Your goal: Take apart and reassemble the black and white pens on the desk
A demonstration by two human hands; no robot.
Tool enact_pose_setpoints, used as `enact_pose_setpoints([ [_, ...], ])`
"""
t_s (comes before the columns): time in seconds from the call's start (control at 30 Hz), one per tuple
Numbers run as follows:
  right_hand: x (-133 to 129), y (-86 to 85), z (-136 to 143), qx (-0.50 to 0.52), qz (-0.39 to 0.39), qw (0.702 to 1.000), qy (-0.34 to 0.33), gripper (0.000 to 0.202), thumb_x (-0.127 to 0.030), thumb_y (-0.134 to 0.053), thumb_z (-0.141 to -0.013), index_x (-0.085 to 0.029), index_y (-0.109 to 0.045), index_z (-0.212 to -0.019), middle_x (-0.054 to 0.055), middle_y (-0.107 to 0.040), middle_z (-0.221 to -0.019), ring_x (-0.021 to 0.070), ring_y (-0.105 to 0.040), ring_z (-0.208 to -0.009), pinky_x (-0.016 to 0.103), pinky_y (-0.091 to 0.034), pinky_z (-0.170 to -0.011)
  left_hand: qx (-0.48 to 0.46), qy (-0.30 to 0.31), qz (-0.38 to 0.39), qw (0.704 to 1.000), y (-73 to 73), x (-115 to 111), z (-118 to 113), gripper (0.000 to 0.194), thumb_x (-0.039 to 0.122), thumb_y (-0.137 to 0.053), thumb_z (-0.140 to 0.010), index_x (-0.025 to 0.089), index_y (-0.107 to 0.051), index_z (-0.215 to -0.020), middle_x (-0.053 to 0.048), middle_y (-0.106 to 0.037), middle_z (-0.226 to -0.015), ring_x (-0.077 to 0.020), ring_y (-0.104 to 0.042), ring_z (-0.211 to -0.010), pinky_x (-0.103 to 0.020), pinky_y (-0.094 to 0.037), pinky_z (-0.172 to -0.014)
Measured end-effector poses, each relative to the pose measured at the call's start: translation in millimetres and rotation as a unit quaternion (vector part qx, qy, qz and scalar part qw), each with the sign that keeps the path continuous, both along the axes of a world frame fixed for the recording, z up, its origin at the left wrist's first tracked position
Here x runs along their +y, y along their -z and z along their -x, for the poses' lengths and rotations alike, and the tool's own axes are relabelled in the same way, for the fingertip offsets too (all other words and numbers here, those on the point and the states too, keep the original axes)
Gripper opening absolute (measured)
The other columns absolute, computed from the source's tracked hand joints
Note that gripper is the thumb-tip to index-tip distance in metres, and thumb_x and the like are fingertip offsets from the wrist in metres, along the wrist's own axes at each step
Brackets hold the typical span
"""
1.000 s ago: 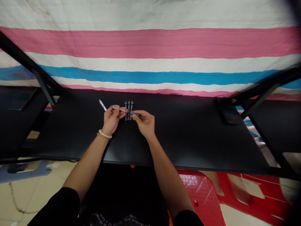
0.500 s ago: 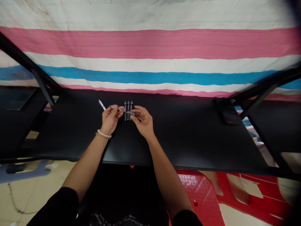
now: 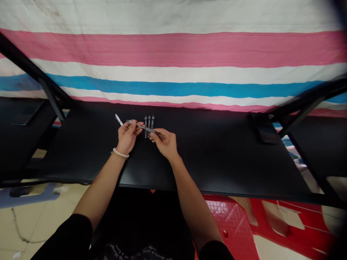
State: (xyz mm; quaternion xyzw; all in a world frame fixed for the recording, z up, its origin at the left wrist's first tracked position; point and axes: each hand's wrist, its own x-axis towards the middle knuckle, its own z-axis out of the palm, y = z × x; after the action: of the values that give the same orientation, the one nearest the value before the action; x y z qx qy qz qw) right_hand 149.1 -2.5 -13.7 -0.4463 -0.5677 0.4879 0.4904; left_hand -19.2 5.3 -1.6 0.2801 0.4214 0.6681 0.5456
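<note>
Between both hands, apparently, a pen points rightward.

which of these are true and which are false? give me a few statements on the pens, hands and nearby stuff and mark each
1. The left hand and right hand both hold one slim pen. True.
2. The white pen lies by the right hand. False: it lies by the left hand.
3. Three dark pens lie side by side on the black table. True.
4. The bracelet is on the right wrist. False: it is on the left wrist.
5. A red stool shows below the table's near edge. True.
</note>
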Motion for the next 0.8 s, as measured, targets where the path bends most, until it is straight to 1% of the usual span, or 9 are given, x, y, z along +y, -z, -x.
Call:
enact_pose_setpoints([
  [0.07,-0.6,0.9,-0.6,-0.029,-0.01,0.999,-0.012,0.044,-0.063,-0.067,-0.088,-0.02,-0.075,-0.09,0.004,-0.074,-0.073,0.0172,-0.073,-0.062,0.029,-0.062,-0.06,0.002,0.005,-0.002,1.0,-0.6,-0.1,-0.1,0.031,0.041,-0.085,-0.078,0.017,-0.067,-0.089,-0.006,-0.08,-0.09,-0.0127,-0.076,-0.079,-0.022,-0.059,-0.074],
  [0.2,-2.1,-1.2,-1.0,-0.021,-0.029,0.999,0.002,0.045,-0.062,-0.071,-0.085,-0.022,-0.076,-0.104,0.006,-0.077,-0.085,0.0185,-0.075,-0.069,0.031,-0.063,-0.062,-0.002,0.005,-0.001,1.0,-2.5,-0.7,-0.4,0.033,0.041,-0.086,-0.076,0.016,-0.068,-0.089,-0.006,-0.08,-0.088,-0.0123,-0.075,-0.076,-0.022,-0.059,-0.072],
  [0.3,-3.0,-3.2,-1.5,-0.033,-0.032,0.999,-0.013,0.043,-0.062,-0.063,-0.091,-0.021,-0.077,-0.094,0.005,-0.074,-0.075,0.0177,-0.073,-0.062,0.031,-0.062,-0.06,0.003,0.008,0.005,1.0,-3.6,-1.2,-0.5,0.033,0.041,-0.086,-0.076,0.016,-0.068,-0.088,-0.006,-0.08,-0.086,-0.0126,-0.075,-0.074,-0.022,-0.059,-0.07],
  [0.43,-2.8,-4.1,-3.4,-0.057,-0.064,0.996,-0.008,0.042,-0.059,-0.069,-0.088,-0.023,-0.077,-0.106,0.006,-0.077,-0.088,0.018,-0.074,-0.068,0.031,-0.063,-0.064,0.012,0.005,0.005,1.0,-3.9,-1.3,-0.6,0.031,0.041,-0.084,-0.079,0.016,-0.068,-0.089,-0.006,-0.079,-0.087,-0.0129,-0.076,-0.075,-0.023,-0.059,-0.072],
  [0.53,-2.5,-3.8,-4.7,-0.082,-0.062,0.995,-0.017,0.041,-0.058,-0.059,-0.096,-0.021,-0.077,-0.097,0.003,-0.072,-0.071,0.0153,-0.068,-0.056,0.028,-0.059,-0.057,0.018,0.007,0.005,1.0,-3.6,-1.3,-1.3,0.032,0.042,-0.084,-0.079,0.016,-0.068,-0.09,-0.006,-0.079,-0.086,-0.0136,-0.076,-0.076,-0.023,-0.059,-0.071],
  [0.57,-2.5,-3.7,-4.8,-0.084,-0.061,0.995,-0.013,0.041,-0.059,-0.06,-0.095,-0.022,-0.077,-0.1,0.002,-0.071,-0.07,0.0148,-0.067,-0.055,0.028,-0.058,-0.056,0.018,0.008,0.003,1.0,-3.4,-1.3,-1.4,0.032,0.042,-0.084,-0.078,0.016,-0.068,-0.09,-0.006,-0.079,-0.086,-0.0137,-0.076,-0.076,-0.023,-0.059,-0.071],
  [0.67,-2.8,-4.6,-4.5,-0.074,-0.076,0.994,-0.021,0.041,-0.057,-0.068,-0.089,-0.023,-0.074,-0.11,0.002,-0.073,-0.079,0.0148,-0.068,-0.059,0.027,-0.057,-0.057,0.013,0.007,-0.004,1.0,-2.5,-1.3,-1.3,0.033,0.043,-0.086,-0.076,0.017,-0.069,-0.089,-0.006,-0.079,-0.086,-0.0136,-0.076,-0.076,-0.023,-0.059,-0.072],
  [0.73,-3.1,-6.9,-4.4,-0.087,-0.088,0.992,-0.037,0.037,-0.055,-0.064,-0.093,-0.023,-0.075,-0.105,0.002,-0.072,-0.076,0.0138,-0.065,-0.055,0.027,-0.055,-0.057,0.011,0.011,-0.008,1.0,-1.8,-1.6,-0.8,0.035,0.044,-0.087,-0.075,0.017,-0.069,-0.089,-0.005,-0.079,-0.085,-0.0138,-0.076,-0.076,-0.023,-0.06,-0.073],
  [0.8,-3.4,-10.2,-4.8,-0.116,-0.1,0.988,-0.036,0.037,-0.054,-0.057,-0.098,-0.021,-0.075,-0.096,0.0,-0.068,-0.067,0.0127,-0.06,-0.05,0.027,-0.051,-0.054,0.013,0.022,-0.008,1.0,-1.6,-2.2,-0.4,0.035,0.045,-0.086,-0.075,0.018,-0.068,-0.089,-0.005,-0.079,-0.086,-0.0141,-0.076,-0.077,-0.024,-0.06,-0.073],
])
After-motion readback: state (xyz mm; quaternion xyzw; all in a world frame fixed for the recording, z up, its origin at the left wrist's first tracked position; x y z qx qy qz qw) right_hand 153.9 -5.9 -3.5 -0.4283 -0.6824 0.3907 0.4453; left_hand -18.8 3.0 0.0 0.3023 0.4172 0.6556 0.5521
